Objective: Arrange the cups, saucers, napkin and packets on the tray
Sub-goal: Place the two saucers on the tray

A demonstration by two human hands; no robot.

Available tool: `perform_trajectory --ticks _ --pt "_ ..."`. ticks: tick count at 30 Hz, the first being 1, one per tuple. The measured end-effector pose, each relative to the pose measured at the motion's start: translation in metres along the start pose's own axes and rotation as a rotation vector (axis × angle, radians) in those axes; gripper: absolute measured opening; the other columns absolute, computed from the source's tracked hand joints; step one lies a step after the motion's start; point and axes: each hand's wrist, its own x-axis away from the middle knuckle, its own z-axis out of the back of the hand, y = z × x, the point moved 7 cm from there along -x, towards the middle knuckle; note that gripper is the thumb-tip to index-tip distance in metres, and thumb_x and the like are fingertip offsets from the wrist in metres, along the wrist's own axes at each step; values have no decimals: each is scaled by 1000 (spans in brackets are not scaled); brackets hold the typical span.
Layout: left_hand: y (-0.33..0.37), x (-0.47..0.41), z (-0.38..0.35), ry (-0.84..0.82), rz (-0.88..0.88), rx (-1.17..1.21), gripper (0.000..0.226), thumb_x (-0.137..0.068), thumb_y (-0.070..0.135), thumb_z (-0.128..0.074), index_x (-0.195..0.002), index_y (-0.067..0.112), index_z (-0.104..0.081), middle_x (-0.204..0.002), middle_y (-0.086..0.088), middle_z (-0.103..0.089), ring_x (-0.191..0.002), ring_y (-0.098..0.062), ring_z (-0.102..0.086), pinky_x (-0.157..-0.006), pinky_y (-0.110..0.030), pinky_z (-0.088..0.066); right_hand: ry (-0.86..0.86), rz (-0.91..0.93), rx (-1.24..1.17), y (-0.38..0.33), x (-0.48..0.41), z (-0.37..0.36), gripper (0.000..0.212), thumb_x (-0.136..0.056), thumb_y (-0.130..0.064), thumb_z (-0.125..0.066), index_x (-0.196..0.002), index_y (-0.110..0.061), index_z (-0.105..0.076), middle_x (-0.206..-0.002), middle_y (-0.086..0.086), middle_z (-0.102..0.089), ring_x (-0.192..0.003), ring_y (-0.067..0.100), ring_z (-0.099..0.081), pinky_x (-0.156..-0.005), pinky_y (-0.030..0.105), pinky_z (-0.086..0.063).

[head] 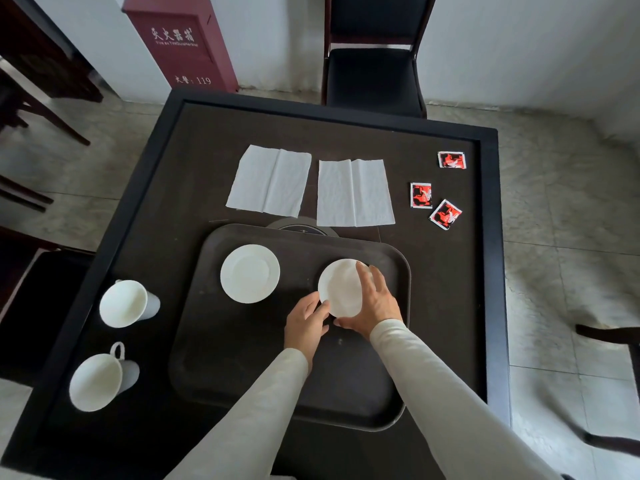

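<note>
Fingers: the left hand (306, 320) pinches the near-left rim of the right saucer (341, 287). The right hand (375, 303) spans its right rim, fingers spread, thumb curled at the near edge. The saucer lies over the right half of the tray (242, 358), apart from the left saucer (250, 273). Best practice: set it flat, level with its twin, leaving space for the cups (124, 303), napkins (353, 192) and packets (421, 195) waiting on the table (433, 306).
</note>
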Motion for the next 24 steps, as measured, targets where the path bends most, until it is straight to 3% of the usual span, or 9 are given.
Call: perform_trajectory --ticks 15,21,24 --pt "1 0 -1 -41 14 -13 23 -97 25 -68 -118 31 -66 -125 3 -69 -112 -14 -68 -95 -37 -60 -12 14 -3 0 0 -1 127 -60 -44 -91 -154 -36 -6 -165 0 -9 -143 31 -38 -102 40 -50" --pt "2 2 -1 -21 31 -27 16 -98 23 -68 -104 38 -66 -124 0 -69 -114 -18 -68 -100 -43 -58 -10 20 1 1 0 -1 128 -58 -45 -92 -153 -36 -7 -163 0 -13 -141 33 -40 -103 42 -51" --pt "-2 3 0 -8 40 -25 16 -98 22 -67 -111 32 -67 -124 0 -70 -112 -18 -70 -100 -43 -58 -3 30 -4 2 0 0 128 -57 -45 -93 -153 -35 -9 -161 0 -16 -139 33 -42 -103 43 -52"
